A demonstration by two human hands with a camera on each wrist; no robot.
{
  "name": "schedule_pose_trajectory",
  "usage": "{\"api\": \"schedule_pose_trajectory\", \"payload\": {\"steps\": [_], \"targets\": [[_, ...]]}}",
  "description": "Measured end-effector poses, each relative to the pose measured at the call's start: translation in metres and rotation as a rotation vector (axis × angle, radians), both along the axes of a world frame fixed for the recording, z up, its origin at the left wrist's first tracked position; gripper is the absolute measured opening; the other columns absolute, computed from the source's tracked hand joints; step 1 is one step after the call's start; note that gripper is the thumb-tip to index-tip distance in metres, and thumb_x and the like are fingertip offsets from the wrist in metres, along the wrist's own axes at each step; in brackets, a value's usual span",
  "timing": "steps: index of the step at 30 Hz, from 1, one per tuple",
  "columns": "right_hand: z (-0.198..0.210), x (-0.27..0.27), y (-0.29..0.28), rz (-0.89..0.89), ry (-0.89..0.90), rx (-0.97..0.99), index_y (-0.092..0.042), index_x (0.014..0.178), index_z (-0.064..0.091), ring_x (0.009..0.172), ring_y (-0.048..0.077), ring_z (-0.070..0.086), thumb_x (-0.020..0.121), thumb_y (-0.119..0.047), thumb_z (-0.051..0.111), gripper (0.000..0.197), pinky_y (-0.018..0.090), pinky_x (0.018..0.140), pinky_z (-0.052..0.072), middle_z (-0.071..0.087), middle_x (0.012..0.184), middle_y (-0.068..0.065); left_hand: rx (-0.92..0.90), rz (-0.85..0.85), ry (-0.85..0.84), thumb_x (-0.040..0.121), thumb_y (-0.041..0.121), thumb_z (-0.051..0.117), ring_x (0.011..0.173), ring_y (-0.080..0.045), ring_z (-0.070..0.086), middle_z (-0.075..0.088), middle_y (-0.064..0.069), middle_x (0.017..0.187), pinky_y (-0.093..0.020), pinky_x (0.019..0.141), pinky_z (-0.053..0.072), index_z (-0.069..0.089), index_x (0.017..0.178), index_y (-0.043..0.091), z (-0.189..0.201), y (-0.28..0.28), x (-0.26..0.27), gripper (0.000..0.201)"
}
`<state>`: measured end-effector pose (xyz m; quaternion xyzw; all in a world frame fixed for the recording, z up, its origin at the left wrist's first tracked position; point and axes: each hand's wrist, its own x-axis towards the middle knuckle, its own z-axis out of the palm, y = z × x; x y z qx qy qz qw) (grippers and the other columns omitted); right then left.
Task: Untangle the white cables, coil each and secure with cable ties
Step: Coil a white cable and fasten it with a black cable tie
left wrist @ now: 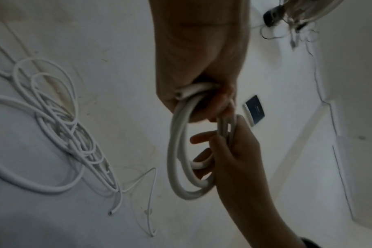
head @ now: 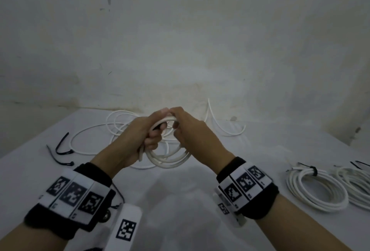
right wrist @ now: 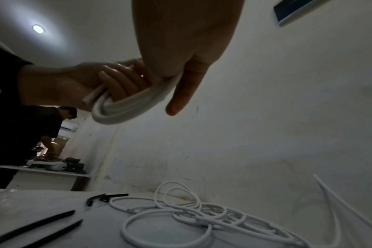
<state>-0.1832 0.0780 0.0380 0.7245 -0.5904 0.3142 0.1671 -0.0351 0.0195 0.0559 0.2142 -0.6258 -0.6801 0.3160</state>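
Far on your left, two black cable ties [head: 62, 151] lie on the white table [head: 180, 200], loose and unused, near enough to reach once a coil is ready for binding. Just past them sprawls the tangled cable [head: 112, 128], its thin loops crossing one another against the back wall; that one is not yet sorted. Your left hand [head: 140, 136] is closed round the coil [head: 168, 156], fingers curled through the loops with a cut end poking out below the fist, which pins the turns together so they cannot spring apart. Your right hand [head: 192, 130] meets it from the other side, its fingers hooked round the same coil at the top, apparently laying in or steadying the last turn. Judging by the short free end, winding looks nearly finished and a tie comes next; shifting the whole bundle into one hand would free the other for it. Further right a tied coil [head: 316, 188] rests on the table with a black tie at its top, and another white bundle [head: 358, 186] touches it at the frame edge, parked clear of your working space.
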Motion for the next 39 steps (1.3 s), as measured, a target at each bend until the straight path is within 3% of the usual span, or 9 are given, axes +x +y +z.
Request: {"api": "schedule_pose_trajectory", "payload": {"steps": [5,12,17,23,26,29,33,36,39], "targets": [[-0.015,-0.01,-0.012,-0.328,0.536,-0.252,-0.015,0.103,0.04,0.029,0.012,0.04,0.085,-0.021,0.052,0.022,0.02,0.04,0.015,0.046,0.046,-0.005,-0.159,0.187,-0.055,0.097,0.039,0.039,0.032,-0.006,0.028,0.034,0.006,0.041,-0.016,0.037,0.028,0.057,0.07,0.006,-0.015,0.0,-0.003,0.047],[-0.012,-0.009,-0.003,-0.238,0.494,-0.35,-0.015,0.085,0.046,0.04,0.012,0.046,0.087,-0.024,0.05,0.009,0.021,0.042,0.015,0.052,0.056,-0.004,0.085,-0.082,-0.061,0.099,0.036,0.033,0.028,-0.002,0.018,0.024,0.007,0.038,-0.013,0.031,0.014,0.042,0.066,0.01,-0.011,-0.002,-0.002,0.042],[-0.012,-0.011,-0.001,-0.178,0.629,-0.297,-0.013,0.097,0.041,0.032,0.013,0.04,0.087,-0.009,0.043,0.012,0.022,0.04,0.013,0.048,0.055,-0.004,0.239,-0.239,-0.192,0.094,0.04,0.037,0.026,0.0,0.021,0.025,0.008,0.038,-0.012,0.028,0.019,0.044,0.068,0.01,-0.002,-0.007,0.005,0.04],[-0.01,0.001,-0.008,-0.236,0.57,-0.277,-0.011,0.097,0.037,0.025,0.015,0.04,0.075,-0.01,0.067,0.037,0.017,0.039,0.016,0.046,0.04,-0.005,-0.69,0.44,-0.209,0.094,0.043,0.047,0.049,-0.007,0.047,0.051,0.008,0.051,-0.019,0.05,0.033,0.059,0.071,0.017,-0.027,0.003,0.002,0.037],[-0.01,0.022,-0.016,-0.196,0.466,-0.247,-0.01,0.097,0.04,0.027,0.015,0.044,0.086,-0.022,0.042,0.016,0.017,0.041,0.015,0.05,0.041,-0.005,-0.834,0.574,-0.176,0.088,0.051,0.05,0.068,-0.015,0.056,0.063,-0.011,0.068,-0.028,0.064,0.039,0.065,0.075,0.009,-0.033,-0.008,0.015,0.047],[-0.008,0.046,-0.02,0.0,0.249,0.022,-0.008,0.106,0.048,0.044,0.021,0.052,0.095,-0.039,0.033,0.036,0.024,0.047,0.024,0.061,0.06,0.003,-0.803,0.633,-0.146,0.077,0.055,0.044,0.064,-0.018,0.059,0.067,-0.008,0.066,-0.036,0.066,0.044,0.069,0.072,0.007,-0.033,-0.02,0.035,0.054],[-0.011,0.062,-0.026,0.212,-0.221,0.504,-0.016,0.107,0.044,0.062,0.014,0.055,0.1,-0.045,0.03,0.033,0.035,0.064,0.042,0.065,0.082,0.005,-0.861,0.763,-0.183,0.083,0.04,0.05,0.05,0.001,0.046,0.049,0.01,0.047,-0.016,0.053,0.035,0.058,0.063,0.003,-0.029,-0.037,0.075,0.043],[-0.031,0.069,-0.037,0.199,0.095,0.704,-0.022,0.11,0.05,0.076,0.015,0.057,0.097,-0.034,0.043,0.019,0.033,0.074,0.046,0.066,0.096,0.0,-0.855,0.894,-0.192,0.086,0.036,0.049,0.063,-0.015,0.05,0.057,-0.015,0.062,-0.032,0.061,0.042,0.062,0.069,-0.003,-0.028,-0.057,0.105,0.044],[-0.055,0.083,-0.048,0.228,0.336,0.903,-0.027,0.111,0.058,0.089,0.015,0.054,0.087,-0.033,0.062,0.025,0.029,0.071,0.04,0.062,0.103,-0.003,-0.848,0.952,-0.221,0.091,0.028,0.051,0.064,-0.017,0.047,0.061,-0.027,0.069,-0.032,0.059,0.036,0.063,0.072,-0.005,-0.033,-0.068,0.124,0.04]]}}
